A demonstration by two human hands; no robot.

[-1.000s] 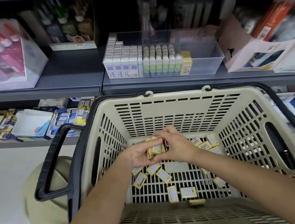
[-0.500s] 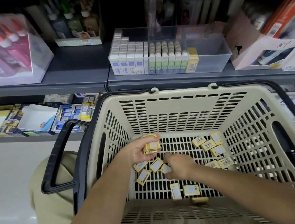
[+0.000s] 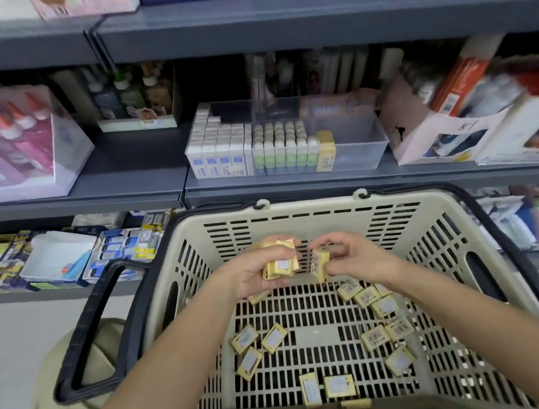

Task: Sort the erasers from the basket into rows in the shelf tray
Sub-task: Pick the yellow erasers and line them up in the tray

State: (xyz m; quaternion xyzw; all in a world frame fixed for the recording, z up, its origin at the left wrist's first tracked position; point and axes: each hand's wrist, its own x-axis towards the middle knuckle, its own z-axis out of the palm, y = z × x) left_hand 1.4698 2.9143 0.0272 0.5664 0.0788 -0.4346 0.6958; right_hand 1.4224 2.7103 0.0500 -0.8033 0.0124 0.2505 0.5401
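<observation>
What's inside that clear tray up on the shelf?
The clear tray holds rows of white-and-blue packs, green-and-white packs and one yellow row. Its right part looks bare. Whatever lies beneath the rows is hidden.

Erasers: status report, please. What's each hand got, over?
Left grip holds eraser stack. Right grip pinches single eraser. Loose erasers lie in basket. Nothing blocks shelf tray.
</observation>
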